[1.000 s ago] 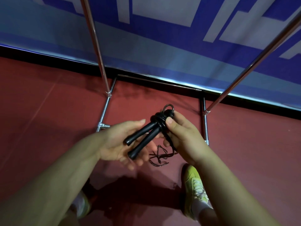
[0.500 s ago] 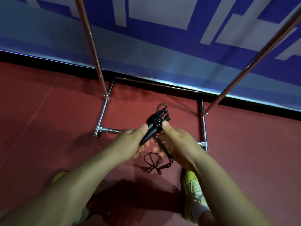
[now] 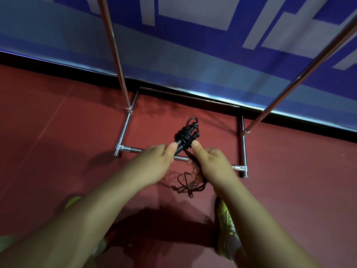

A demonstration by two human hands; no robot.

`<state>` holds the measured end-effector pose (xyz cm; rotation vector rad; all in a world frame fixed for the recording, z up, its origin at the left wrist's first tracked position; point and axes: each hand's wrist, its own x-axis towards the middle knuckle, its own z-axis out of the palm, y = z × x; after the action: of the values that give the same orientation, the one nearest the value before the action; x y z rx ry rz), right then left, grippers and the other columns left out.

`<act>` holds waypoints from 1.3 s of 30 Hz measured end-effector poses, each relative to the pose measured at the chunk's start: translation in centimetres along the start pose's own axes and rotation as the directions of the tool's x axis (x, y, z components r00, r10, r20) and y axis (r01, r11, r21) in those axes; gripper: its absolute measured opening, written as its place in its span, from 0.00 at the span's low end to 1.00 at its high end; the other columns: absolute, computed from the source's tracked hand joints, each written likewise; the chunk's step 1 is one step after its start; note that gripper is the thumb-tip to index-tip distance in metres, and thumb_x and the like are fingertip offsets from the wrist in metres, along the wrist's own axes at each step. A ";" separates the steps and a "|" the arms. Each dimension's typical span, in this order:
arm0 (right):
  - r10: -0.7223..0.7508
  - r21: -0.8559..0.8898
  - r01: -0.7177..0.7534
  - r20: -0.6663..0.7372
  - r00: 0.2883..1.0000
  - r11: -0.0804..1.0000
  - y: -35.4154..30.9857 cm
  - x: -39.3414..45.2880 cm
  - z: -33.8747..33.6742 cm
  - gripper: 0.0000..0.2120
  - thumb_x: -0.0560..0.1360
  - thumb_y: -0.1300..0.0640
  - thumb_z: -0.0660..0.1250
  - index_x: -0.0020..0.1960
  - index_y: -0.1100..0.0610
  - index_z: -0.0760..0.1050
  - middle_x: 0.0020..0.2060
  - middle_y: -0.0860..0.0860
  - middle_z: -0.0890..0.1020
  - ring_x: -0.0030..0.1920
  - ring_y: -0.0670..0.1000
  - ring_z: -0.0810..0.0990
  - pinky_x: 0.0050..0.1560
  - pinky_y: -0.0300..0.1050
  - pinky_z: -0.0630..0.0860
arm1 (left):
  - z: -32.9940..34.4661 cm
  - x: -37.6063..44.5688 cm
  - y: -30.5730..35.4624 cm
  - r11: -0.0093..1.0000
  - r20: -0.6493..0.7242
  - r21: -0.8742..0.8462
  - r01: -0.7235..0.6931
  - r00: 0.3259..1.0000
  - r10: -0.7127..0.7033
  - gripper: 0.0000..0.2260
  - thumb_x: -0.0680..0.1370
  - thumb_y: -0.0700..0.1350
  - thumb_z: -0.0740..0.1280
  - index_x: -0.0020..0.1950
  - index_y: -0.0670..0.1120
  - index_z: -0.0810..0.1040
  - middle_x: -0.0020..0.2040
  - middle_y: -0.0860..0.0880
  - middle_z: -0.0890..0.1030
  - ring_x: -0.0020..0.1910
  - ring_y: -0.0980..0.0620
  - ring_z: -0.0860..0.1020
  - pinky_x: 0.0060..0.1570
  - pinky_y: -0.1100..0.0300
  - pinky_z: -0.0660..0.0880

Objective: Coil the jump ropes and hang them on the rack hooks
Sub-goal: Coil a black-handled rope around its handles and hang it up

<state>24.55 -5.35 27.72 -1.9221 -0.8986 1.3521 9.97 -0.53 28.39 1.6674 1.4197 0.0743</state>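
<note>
Rope bundle observed at centre of the head view: a black jump rope (image 3: pixel 185 136), its cord wound in several tight turns around the two black handles, with a small loop of cord standing up at the far end of the bundle. The bundle is held in the air above the red floor (image 3: pixel 58 144), over the space framed by the base of the chrome rack (image 3: pixel 123 130), on the near side of the rack's rear bar and just beyond its front bar.

Left hand (image 3: pixel 154 163): thumb tip pressed against the left side of the handles just below the wound turns; the other fingers are curled underneath, gripping the handle ends, though those fingers are mostly hidden behind the hand.

Right hand (image 3: pixel 210 163): thumb tip pressed against the right side of the bundle, level with the left thumb; fingers curled, with a strand of cord running down through the grip.

Loose cord (image 3: pixel 188 185): the unwound remainder hangs below the right hand and lies in a small tangle on the floor, nearer the person than the rack's front bar.

Rack uprights: two chrome poles rise from the side bars of the base, one left and one right of the bundle, leaning out of view at the top. A blue and white banner (image 3: pixel 193 45) stands directly behind the rack.

Footwear: a yellow-green shoe (image 3: pixel 227 219) rests on the floor below the right forearm, nearer than the rack.
</note>
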 end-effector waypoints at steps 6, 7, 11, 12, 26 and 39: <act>0.148 0.151 -0.175 0.177 0.973 0.973 -0.1 0.1 0.3 0.30 0.79 0.37 0.52 0.47 0.62 0.79 0.28 0.52 0.79 0.23 0.48 0.71 0.23 0.39 0.63 | 0.6 0.1 -1.1 0.924 -0.027 0.376 -0.077 0.995 0.094 0.17 0.81 0.58 0.49 0.49 0.49 0.70 0.44 0.49 0.73 0.47 0.46 0.74 0.46 0.53 0.70; 0.160 0.161 -0.192 0.196 0.967 0.968 -0.1 0.2 0.3 0.32 0.78 0.35 0.52 0.46 0.61 0.79 0.28 0.51 0.78 0.23 0.48 0.71 0.24 0.40 0.62 | 0.7 0.1 -1.3 0.892 -0.084 0.440 -0.105 0.984 0.157 0.17 0.81 0.59 0.50 0.54 0.49 0.72 0.45 0.49 0.74 0.49 0.45 0.74 0.48 0.53 0.70; 0.157 0.198 -0.205 0.232 0.960 0.958 -0.3 0.1 0.3 0.31 0.74 0.30 0.53 0.43 0.57 0.77 0.26 0.47 0.70 0.22 0.45 0.65 0.24 0.39 0.59 | 1.0 -0.1 -1.9 0.740 -0.283 0.643 -0.199 0.836 0.471 0.22 0.75 0.60 0.54 0.54 0.49 0.79 0.39 0.46 0.78 0.41 0.41 0.77 0.41 0.50 0.73; 0.137 0.219 -0.187 0.224 0.965 0.958 -0.4 0.0 0.3 0.29 0.75 0.31 0.54 0.42 0.56 0.76 0.26 0.47 0.69 0.23 0.45 0.64 0.25 0.39 0.59 | 1.0 0.0 -2.0 0.735 -0.304 0.644 -0.212 0.811 0.500 0.22 0.74 0.60 0.54 0.53 0.49 0.80 0.38 0.46 0.77 0.39 0.41 0.77 0.39 0.50 0.73; -0.224 0.438 0.138 0.151 0.963 0.888 -1.9 0.1 -0.8 0.10 0.68 0.47 0.57 0.39 0.54 0.65 0.24 0.48 0.61 0.25 0.46 0.56 0.26 0.41 0.51 | -2.7 -1.6 0.1 0.640 0.599 -0.672 0.372 0.782 0.174 0.30 0.70 0.64 0.52 0.47 0.41 0.82 0.40 0.43 0.83 0.35 0.47 0.81 0.39 0.54 0.78; -0.078 0.089 0.068 0.125 0.989 0.994 -1.4 1.6 -1.4 0.20 0.82 0.48 0.55 0.41 0.59 0.75 0.26 0.50 0.79 0.25 0.49 0.75 0.30 0.43 0.72 | -0.4 0.2 -0.1 0.643 0.397 -0.679 0.354 0.914 -0.084 0.23 0.80 0.61 0.51 0.40 0.46 0.74 0.26 0.53 0.66 0.22 0.58 0.57 0.24 0.64 0.59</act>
<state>26.06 -3.43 28.39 -1.7378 -0.9481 1.4597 9.77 -0.09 28.48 0.7602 1.0965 0.1952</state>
